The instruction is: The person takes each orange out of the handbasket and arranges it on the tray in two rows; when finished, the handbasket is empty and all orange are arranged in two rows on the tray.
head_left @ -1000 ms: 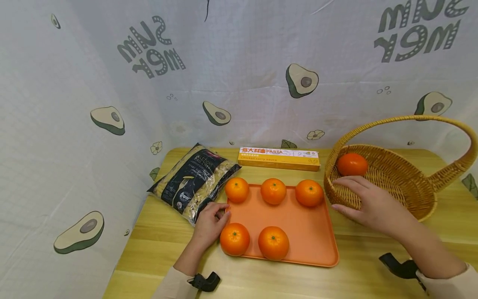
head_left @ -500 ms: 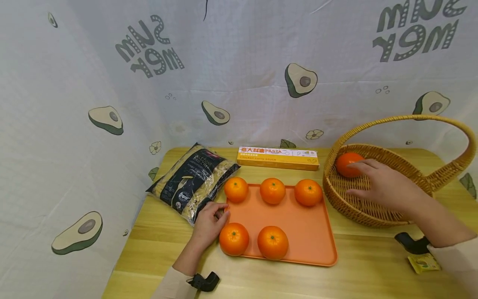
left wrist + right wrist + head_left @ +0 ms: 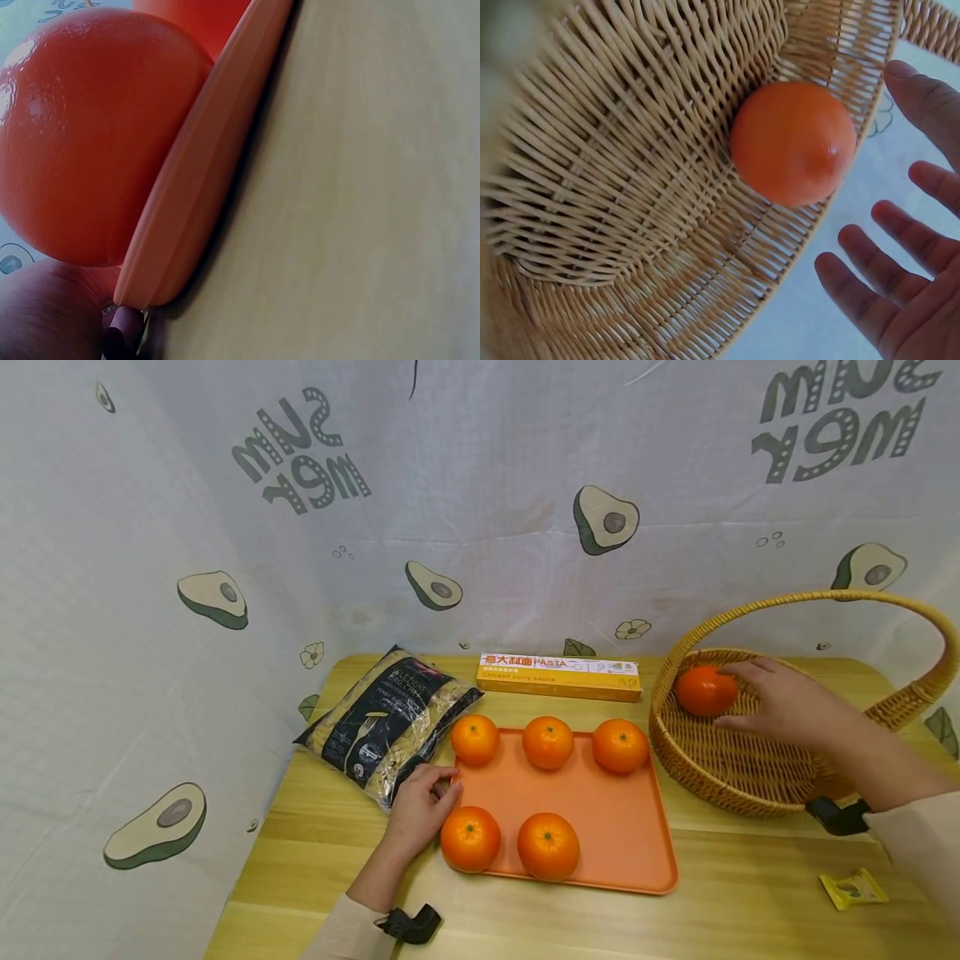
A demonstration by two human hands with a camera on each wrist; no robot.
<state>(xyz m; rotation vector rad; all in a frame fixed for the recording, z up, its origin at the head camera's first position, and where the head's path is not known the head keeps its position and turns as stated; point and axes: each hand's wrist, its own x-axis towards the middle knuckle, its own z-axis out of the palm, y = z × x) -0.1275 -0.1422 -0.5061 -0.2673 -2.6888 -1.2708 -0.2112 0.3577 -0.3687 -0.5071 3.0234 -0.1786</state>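
Observation:
In the head view my left hand (image 3: 422,803) grips the left rim of an orange tray (image 3: 600,827), thumb and fingers at its edge. Several oranges (image 3: 548,847) sit on the tray in two rows, three at the back and two at the front. My right hand (image 3: 795,706) is over a wicker basket (image 3: 738,768), fingers spread and nearly straight. A smooth red-orange round fruit (image 3: 793,142) lies inside the basket against its wall. The right fingertips (image 3: 844,236) are apart from that fruit in the right wrist view.
A black bag of pasta (image 3: 390,722) lies left of the tray, close to my left hand. Behind the tray stands a long yellow pasta box (image 3: 558,678). A small yellow packet (image 3: 853,889) is at the front right. The basket's tall handle (image 3: 810,597) arches above it.
My right hand has moved right, away from the basket's left rim and back from the fruit, which stays in the basket. The yellow packet has come into sight. My left hand stays put.

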